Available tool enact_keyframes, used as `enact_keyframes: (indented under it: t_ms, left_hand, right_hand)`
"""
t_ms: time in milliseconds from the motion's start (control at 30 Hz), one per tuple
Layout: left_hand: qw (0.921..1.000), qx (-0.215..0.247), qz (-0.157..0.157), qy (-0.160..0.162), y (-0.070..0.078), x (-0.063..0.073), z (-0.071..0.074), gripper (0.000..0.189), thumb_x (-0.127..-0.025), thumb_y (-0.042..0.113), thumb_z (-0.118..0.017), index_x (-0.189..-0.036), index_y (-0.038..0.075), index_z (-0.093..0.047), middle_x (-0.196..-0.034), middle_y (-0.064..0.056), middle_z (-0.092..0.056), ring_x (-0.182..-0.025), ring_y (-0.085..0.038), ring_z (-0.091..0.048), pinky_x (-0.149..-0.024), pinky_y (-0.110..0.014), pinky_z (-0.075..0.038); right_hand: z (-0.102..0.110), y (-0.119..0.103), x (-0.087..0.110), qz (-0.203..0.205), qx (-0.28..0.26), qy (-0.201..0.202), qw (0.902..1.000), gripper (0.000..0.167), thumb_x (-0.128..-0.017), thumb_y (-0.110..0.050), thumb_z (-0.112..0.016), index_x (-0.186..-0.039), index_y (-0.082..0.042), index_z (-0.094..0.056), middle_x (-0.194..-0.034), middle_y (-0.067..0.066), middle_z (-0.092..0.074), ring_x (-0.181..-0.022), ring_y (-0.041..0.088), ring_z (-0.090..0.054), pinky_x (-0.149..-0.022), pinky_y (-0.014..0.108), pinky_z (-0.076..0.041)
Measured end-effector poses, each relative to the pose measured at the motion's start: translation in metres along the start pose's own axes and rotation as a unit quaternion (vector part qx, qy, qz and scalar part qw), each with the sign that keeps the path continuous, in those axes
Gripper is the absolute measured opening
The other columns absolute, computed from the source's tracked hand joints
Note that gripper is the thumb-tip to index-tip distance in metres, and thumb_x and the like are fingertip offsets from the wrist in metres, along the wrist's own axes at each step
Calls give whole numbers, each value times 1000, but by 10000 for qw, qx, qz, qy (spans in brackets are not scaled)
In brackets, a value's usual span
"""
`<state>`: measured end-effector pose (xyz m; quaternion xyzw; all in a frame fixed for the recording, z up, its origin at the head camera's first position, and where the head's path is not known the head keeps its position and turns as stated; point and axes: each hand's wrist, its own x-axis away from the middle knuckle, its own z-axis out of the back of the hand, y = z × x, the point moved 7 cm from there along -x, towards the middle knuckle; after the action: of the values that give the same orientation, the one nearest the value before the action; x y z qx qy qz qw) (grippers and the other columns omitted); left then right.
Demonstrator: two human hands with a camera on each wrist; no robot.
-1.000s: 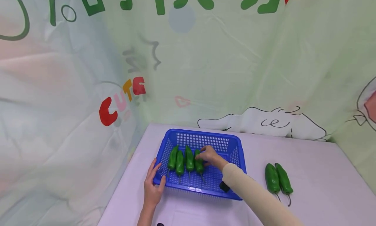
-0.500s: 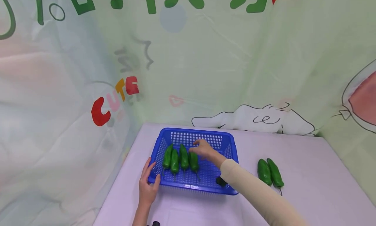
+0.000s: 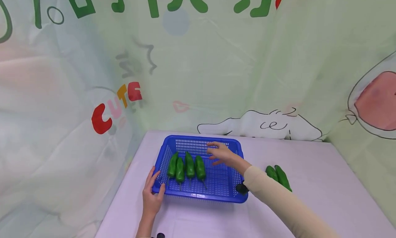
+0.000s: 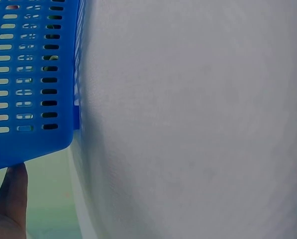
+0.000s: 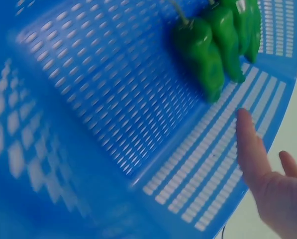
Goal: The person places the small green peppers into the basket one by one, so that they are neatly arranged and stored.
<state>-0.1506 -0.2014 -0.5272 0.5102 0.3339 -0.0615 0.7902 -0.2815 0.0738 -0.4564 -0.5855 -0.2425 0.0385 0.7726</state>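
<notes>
A blue plastic basket (image 3: pixel 204 197) stands on the table with several green peppers (image 3: pixel 190 165) side by side in its left half, stems toward the front. My left hand (image 3: pixel 151 196) holds the basket's front left corner, fingers at the left rim and thumb (image 4: pixel 14 189) at the front rim. Over the basket's right half hovers my right hand (image 3: pixel 223 153), its fingers spread and holding nothing. The right wrist view shows that hand's fingers (image 5: pixel 250 144) near the slotted wall, apart from the closest pepper (image 5: pixel 203 59).
To the right of the basket, two more green peppers (image 3: pixel 282 177) lie on the white-covered table (image 3: pixel 315 196), partly hidden by my right sleeve (image 3: pixel 278 200). A printed curtain (image 3: pixel 235 76) hangs behind the table.
My right hand has let go of the rightmost pepper in the basket and lifted away to the right, its fingers spreading. The left hand has stayed at the corner. The head view has shifted slightly right.
</notes>
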Motion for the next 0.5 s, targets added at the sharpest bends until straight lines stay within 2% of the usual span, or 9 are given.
enact_keyframes:
  t_ms: [167,267,400,500]
  left_hand:
    - [9999,60,99,-4,6,1,-2,49,-78,-9,-69,-127,-5,-61,-147,-25,-45,-136,-46,-39,-110,-11,-25]
    - [9999,120,45,56,20,1,0,49,-77,-13,-67,-126,-10,-60,-145,-30,-44,-132,-53,-38,-108,-9,-26]
    - [9999,42,76,71,40,-4,5,48,-77,-13,-67,-124,-12,-60,-143,-32,-45,-129,-55,-41,-106,-8,-28]
    - [9999,-44,119,25,44,-6,5,47,-77,-13,-67,-124,-12,-60,-142,-32,-45,-129,-54,-41,-106,-8,-28]
  right_hand:
    - [25,5,8,298,-183,-142,9993,53,-100,-10,-47,-149,4,-32,-144,34,-40,-127,51,-47,-97,59,-47]
    - [42,11,14,352,-136,-85,9993,52,-100,-10,-47,-149,5,-32,-142,35,-41,-127,51,-47,-96,58,-48]
    - [68,22,22,350,-128,64,9993,52,-102,-11,-44,-149,5,-31,-141,36,-42,-127,51,-48,-96,58,-48]
    - [90,27,29,360,-240,197,9989,53,-102,-12,-43,-150,6,-28,-142,37,-41,-127,51,-48,-97,57,-48]
